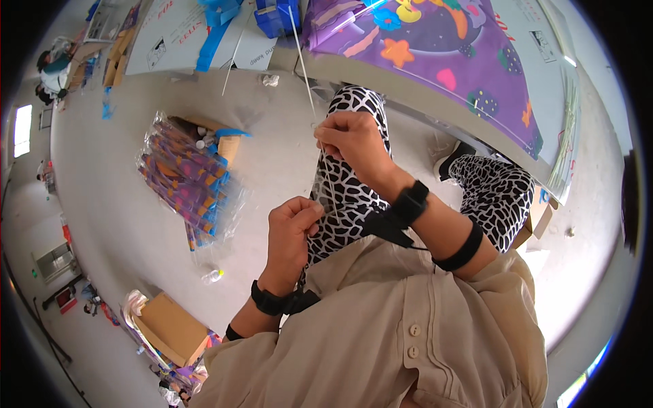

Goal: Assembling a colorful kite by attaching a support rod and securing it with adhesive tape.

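My right hand (357,144) is closed in a pinch above my knee, at the lower end of a thin white rod (303,66). That rod runs up toward a blue plastic box (277,19) on the table. Lower and to the left, my left hand (292,230) is closed too, thumb against forefinger. What it pinches is too fine to make out against the patterned trousers. Ahead on the table lies a purple printed sheet (435,81) with stars and hearts, with thin rods along it.
The table (183,41) has a pale printed covering, with blue strips (213,42) on it. A bundle of purple printed pieces (183,177) in clear plastic lies on the floor at left. An open cardboard box (171,330) stands lower left. Thin pale rods (566,139) lie at the table's right edge.
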Tool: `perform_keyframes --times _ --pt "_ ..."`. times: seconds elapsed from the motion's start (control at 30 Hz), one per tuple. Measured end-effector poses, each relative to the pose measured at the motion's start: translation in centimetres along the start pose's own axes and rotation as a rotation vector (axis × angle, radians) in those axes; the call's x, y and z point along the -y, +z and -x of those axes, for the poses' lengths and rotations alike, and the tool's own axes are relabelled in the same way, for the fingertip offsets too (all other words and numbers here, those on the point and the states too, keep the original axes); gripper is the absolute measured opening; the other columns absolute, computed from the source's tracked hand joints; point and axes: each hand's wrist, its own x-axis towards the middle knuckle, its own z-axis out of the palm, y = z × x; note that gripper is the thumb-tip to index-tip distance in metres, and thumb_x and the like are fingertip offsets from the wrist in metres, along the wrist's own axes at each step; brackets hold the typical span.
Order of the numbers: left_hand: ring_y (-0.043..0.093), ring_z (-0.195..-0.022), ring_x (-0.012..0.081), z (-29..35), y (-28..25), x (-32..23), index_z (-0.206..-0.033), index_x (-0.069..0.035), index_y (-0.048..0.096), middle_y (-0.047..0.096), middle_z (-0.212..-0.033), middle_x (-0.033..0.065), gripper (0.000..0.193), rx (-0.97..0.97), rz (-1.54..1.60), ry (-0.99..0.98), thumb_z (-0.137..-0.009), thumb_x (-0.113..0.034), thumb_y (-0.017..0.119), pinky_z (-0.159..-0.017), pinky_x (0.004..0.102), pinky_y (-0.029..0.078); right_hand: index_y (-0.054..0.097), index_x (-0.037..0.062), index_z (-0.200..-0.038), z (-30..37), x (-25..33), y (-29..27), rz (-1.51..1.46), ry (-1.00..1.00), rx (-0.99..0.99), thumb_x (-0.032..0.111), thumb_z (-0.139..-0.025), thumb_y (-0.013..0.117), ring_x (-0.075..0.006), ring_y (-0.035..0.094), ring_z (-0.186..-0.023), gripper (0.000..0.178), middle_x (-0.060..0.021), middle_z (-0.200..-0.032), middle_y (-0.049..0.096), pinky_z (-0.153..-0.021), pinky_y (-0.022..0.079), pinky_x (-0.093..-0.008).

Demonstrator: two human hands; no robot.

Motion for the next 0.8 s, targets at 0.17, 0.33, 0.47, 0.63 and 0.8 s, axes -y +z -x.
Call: perform_keyframes --times 0.17,0.33,0.47,0.63,0.8 --pt "0.044 -0.060 0.0079 -0.2 -0.9 0.8 -0.075 0.000 0.057 0.052 -0.068 0.0006 0.006 0.061 0.127 0.055 -0.080 -0.002 0.057 -0.057 0.0208 0.035 0.063 -0.0034 -0.068 -2.7 3.0 -2.0 0.375 -0.408 -0.219 0.005 -0.074 0.063 -0.0093 0.054 -0.052 0.011 -0.0055 -0.057 0.060 -0.049 0.045 -0.0256" --pt "0.043 -0.062 0.0131 -0.3 -1.8 1.1 -0.072 0.001 0.051 0.047 -0.070 0.0056 0.005 0.183 0.234 0.115 -0.076 0.001 0.054 -0.058 0.0252 0.038 0.066 -0.0028 -0.069 -12.4 7.1 -5.3 0.632 -0.466 -0.268 0.009 -0.071 0.062 -0.0219 0.063 -0.054 0.013 -0.0131 -0.059 0.063 -0.053 0.049 -0.0319" --pt "0.044 -0.061 0.0094 -0.4 -2.5 1.1 -0.069 0.000 0.051 0.048 -0.068 0.0021 0.008 0.166 0.249 0.125 -0.075 0.005 0.053 -0.058 0.0220 0.035 0.066 -0.0013 -0.068 -16.3 9.8 -5.3 0.999 -0.495 -0.424 0.011 -0.072 0.061 -0.0367 0.064 -0.069 0.013 -0.0197 -0.069 0.065 -0.065 0.051 -0.0393" --pt "0.043 -0.064 0.0085 -0.4 -3.3 1.2 -0.068 0.001 0.053 0.048 -0.069 0.0015 0.008 0.184 0.228 0.152 -0.074 0.006 0.055 -0.060 0.0216 0.034 0.067 -0.0004 -0.076 -18.0 10.5 -1.7 0.823 -0.574 -0.420 0.015 -0.073 0.069 -0.0128 0.058 -0.058 0.016 -0.0073 -0.064 0.062 -0.054 0.046 -0.0281" --pt "0.042 -0.066 0.0106 -0.7 -3.3 1.1 -0.069 0.001 0.055 0.048 -0.071 0.0017 0.007 0.279 0.174 0.249 -0.073 0.004 0.059 -0.061 0.0230 0.033 0.067 0.0009 -0.078 -21.6 7.3 -0.3 0.336 -0.342 -0.123 0.016 -0.078 0.070 -0.0097 0.050 -0.053 0.015 -0.0013 -0.067 0.060 -0.045 0.036 -0.0235"
